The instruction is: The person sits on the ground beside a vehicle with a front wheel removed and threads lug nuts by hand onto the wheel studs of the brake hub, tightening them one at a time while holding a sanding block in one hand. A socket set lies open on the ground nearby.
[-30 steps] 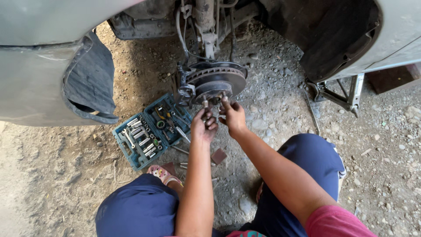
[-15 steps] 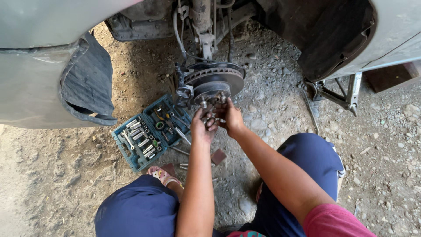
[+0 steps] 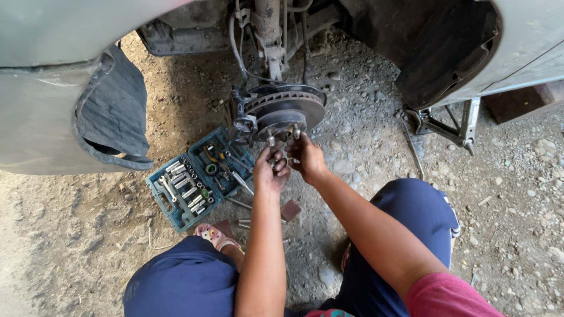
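Observation:
A bare brake disc and wheel hub (image 3: 286, 109) with studs sticks out from under a raised car. Both my hands are at the lower front of the hub. My left hand (image 3: 269, 171) has its fingers curled around a small dark metal part just below the studs. My right hand (image 3: 305, 154) is pressed against the same spot, its fingers closed on something small at the hub. What exactly the fingers pinch is too small to tell. I am squatting, with my knees in blue trousers on either side.
An open blue socket and tool case (image 3: 198, 183) lies on the gravel left of my hands. Loose tools (image 3: 247, 223) lie near my sandal (image 3: 212, 235). A scissor jack (image 3: 449, 123) holds up the car at right. A mud flap (image 3: 114, 117) hangs at left.
Both hands have stayed at the hub with only small finger movements; the view shifted slightly.

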Demonstrator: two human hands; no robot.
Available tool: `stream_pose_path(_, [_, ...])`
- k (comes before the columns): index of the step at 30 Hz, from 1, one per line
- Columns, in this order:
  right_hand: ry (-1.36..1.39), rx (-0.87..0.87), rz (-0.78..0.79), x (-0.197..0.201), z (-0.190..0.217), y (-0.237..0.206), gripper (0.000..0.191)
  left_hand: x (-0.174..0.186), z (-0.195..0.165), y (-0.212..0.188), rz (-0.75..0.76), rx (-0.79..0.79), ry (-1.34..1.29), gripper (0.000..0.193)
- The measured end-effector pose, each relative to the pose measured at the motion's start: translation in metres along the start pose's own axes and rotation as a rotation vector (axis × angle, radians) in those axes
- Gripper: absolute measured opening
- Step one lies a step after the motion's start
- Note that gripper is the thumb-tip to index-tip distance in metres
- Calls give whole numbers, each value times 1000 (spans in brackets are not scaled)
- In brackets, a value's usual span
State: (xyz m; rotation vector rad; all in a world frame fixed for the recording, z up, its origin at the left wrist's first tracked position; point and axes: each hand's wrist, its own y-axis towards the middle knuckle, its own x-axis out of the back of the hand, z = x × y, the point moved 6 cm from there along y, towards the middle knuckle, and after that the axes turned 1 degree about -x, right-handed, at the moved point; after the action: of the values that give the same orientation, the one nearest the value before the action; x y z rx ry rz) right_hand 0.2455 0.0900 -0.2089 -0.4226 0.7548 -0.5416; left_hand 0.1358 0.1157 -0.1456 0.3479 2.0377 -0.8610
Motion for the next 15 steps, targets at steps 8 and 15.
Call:
stream_pose_path(8, [-2,-64,5,-1,-4,-1,34,13,-14,-1,-217,-149,133,16])
stream_pose_path(15, [-18,52,-26,7,-4,7,27,-2,-10,-8,-80,-41,38,22])
